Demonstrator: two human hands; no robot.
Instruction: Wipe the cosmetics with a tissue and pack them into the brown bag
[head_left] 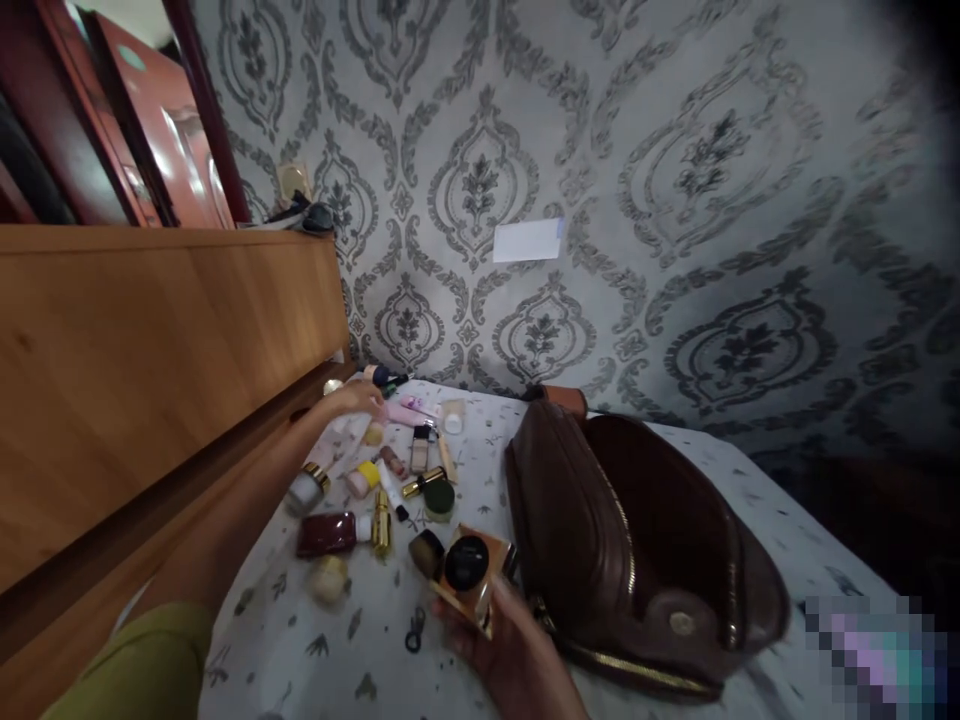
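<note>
My right hand [517, 630] grips a square gold box [475, 580] with a black round piece [466, 563] on its face. A dark, brush-like piece [426, 552] sits against the box's left edge; whether I hold it too is unclear. My left hand [358, 398] reaches to the far left among cosmetics, fingers curled down beside a pink tube [409, 412] and a dark-capped jar [375, 375]. What those fingers pinch is hidden. Nearer lie a dark red bottle [327, 535], a gold tube [381, 525], a foundation bottle [420, 450] and a dark green-lidded jar [439, 498].
A brown leather handbag [570, 510] stands gaping at the right, its zips undone. Along the left runs a wooden board [165, 330]. Patterned wallpaper [480, 190] closes off the back. Small black rings [414, 635] lie on the white printed sheet [322, 690].
</note>
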